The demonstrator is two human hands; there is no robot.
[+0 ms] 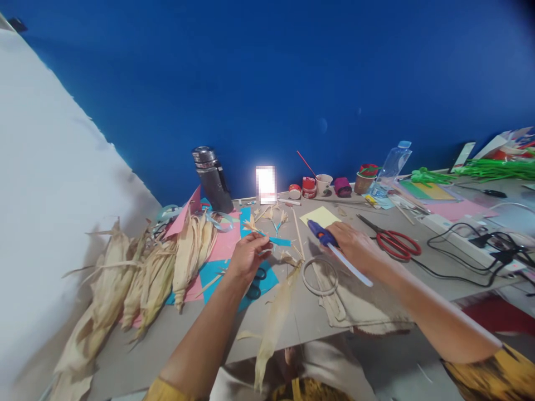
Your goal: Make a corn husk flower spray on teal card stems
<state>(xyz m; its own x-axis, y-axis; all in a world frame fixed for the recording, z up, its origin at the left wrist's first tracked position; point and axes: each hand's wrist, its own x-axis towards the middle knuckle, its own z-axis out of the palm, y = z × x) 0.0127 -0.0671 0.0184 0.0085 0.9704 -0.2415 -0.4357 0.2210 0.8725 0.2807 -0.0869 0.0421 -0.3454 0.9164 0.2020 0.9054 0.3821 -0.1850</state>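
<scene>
My left hand (249,253) pinches a small corn husk flower (249,224), and a blue paper strip (281,241) runs out to the right from its fingers. My right hand (350,240) is closed round a blue hot glue gun (321,231) whose nozzle points up and left; a long translucent glue stick (351,266) juts from its back end. Its handle is hidden by the hand. Beyond my left hand lie more small husk flowers (283,216) with blue stems. Below the glue gun is a yellow paper square (314,216).
Corn husk bundles (156,267) fill the left side, near a dark flask (213,181). A tape ring (320,277) and cloth (363,306) lie in front. Red-handled scissors (397,244), a power strip (468,245) with cables and a tilted bottle (390,170) are at right.
</scene>
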